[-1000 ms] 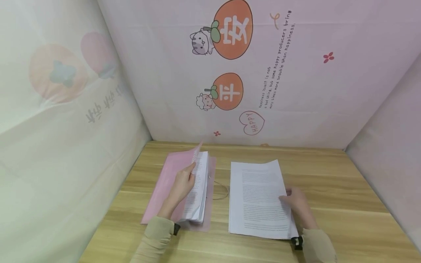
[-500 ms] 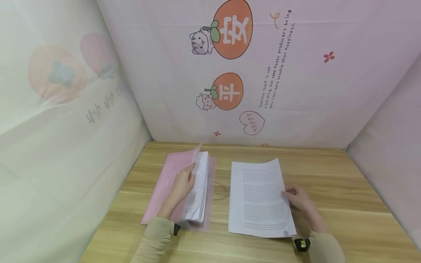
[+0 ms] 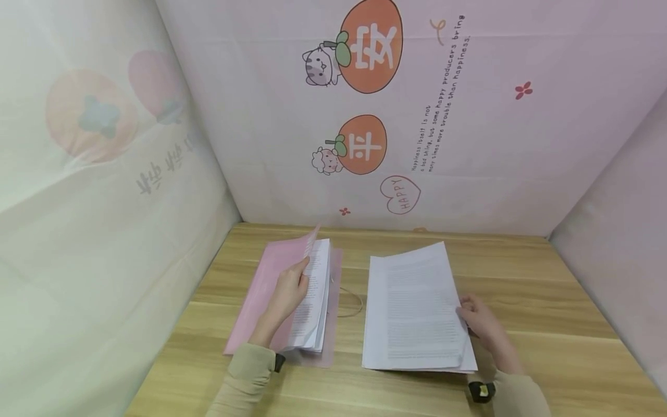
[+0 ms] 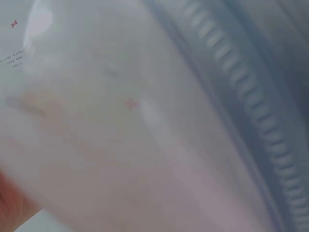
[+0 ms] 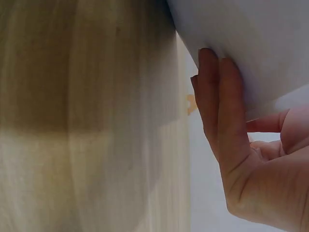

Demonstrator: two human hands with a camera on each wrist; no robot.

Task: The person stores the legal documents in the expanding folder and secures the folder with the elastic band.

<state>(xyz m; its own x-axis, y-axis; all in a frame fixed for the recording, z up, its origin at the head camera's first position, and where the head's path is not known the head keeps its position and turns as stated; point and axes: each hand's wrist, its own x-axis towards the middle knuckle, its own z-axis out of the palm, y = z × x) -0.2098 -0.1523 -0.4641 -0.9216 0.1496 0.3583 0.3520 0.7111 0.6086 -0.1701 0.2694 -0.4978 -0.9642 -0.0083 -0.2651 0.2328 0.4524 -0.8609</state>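
Note:
A pink translucent folder [image 3: 268,278] lies on the left of the table, its cover raised at the right edge. Printed pages [image 3: 315,289] show inside it. My left hand [image 3: 286,292] holds the raised cover near its edge; its fingertips are partly hidden. To the right is a stack of printed paper [image 3: 376,324]. My right hand [image 3: 479,318] pinches the right edge of the top sheet [image 3: 424,295], which is lifted and curved above the stack. In the right wrist view, the fingers [image 5: 231,106] lie against the underside of that sheet.
A thin cord loop [image 3: 359,307] sticks out from the folder's right side. The wooden table [image 3: 563,324] meets a printed cloth wall [image 3: 484,191] at the back, with cloth at both sides. Blurred translucent plastic with a ribbed edge [image 4: 256,111] fills the left wrist view.
My right hand has lifted the top sheet's right edge and drawn slightly right with it; more of the stack's corner shows beneath. The left hand and folder stay still.

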